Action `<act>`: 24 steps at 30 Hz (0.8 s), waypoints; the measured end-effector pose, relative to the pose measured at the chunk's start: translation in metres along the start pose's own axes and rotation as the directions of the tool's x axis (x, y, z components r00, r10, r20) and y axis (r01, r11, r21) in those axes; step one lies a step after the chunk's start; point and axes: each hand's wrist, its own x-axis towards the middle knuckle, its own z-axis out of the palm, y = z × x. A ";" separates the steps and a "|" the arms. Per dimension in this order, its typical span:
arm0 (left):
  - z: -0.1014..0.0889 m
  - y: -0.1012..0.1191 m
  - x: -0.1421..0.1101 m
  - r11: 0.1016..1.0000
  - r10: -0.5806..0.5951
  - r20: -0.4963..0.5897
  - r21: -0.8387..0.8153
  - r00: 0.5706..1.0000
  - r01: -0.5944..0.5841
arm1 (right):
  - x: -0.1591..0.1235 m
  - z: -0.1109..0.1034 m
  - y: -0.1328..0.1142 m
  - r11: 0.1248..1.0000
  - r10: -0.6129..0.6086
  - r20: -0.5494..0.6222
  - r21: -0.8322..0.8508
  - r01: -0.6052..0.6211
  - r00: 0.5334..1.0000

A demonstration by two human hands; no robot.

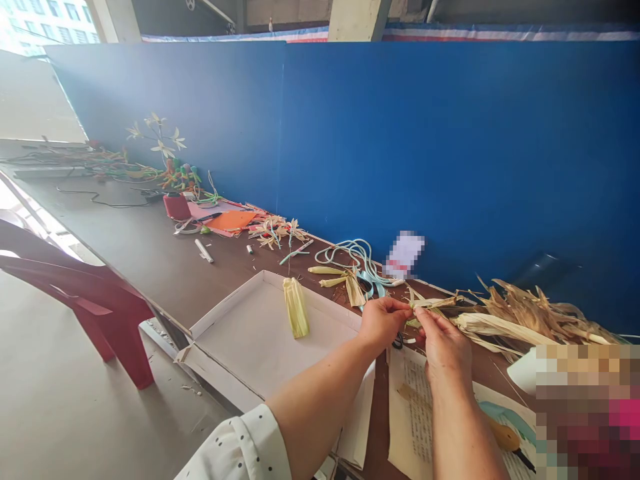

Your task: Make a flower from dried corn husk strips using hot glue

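Observation:
My left hand [383, 322] and my right hand [443, 340] meet over the brown table [160, 260], both pinching a strip of dried corn husk [434, 303] between their fingertips. The husk strip runs right toward a heap of dried husks [530, 319]. A folded yellow husk piece [296, 307] lies in the shallow white cardboard tray [235, 333] just left of my left hand. Printed paper [420, 413] lies under my right forearm.
Light blue cords [353, 255], husk flowers [277, 231], orange paper [231, 220], a red cup [177, 206] and a white marker [204, 251] lie along the blue partition [450, 147]. A dark red plastic chair [90, 300] stands at the table's left edge.

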 end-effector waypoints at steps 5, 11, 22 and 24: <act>0.000 -0.004 -0.001 0.995 0.043 -0.013 0.087 0.999 -0.042 | 0.001 -0.001 0.002 0.999 -0.018 -0.002 -0.035 0.018 1.000; -0.002 -0.005 -0.001 0.982 0.086 -0.005 0.167 0.996 -0.084 | 0.003 -0.002 0.005 0.998 -0.040 0.018 -0.055 0.041 0.999; -0.003 -0.008 -0.002 0.959 0.145 -0.022 0.250 0.989 -0.134 | -0.002 0.003 0.002 0.998 -0.008 0.053 0.055 0.005 0.999; -0.003 -0.007 -0.002 0.963 0.135 -0.020 0.236 0.991 -0.126 | -0.001 0.003 0.002 0.995 0.005 0.063 0.098 -0.012 0.998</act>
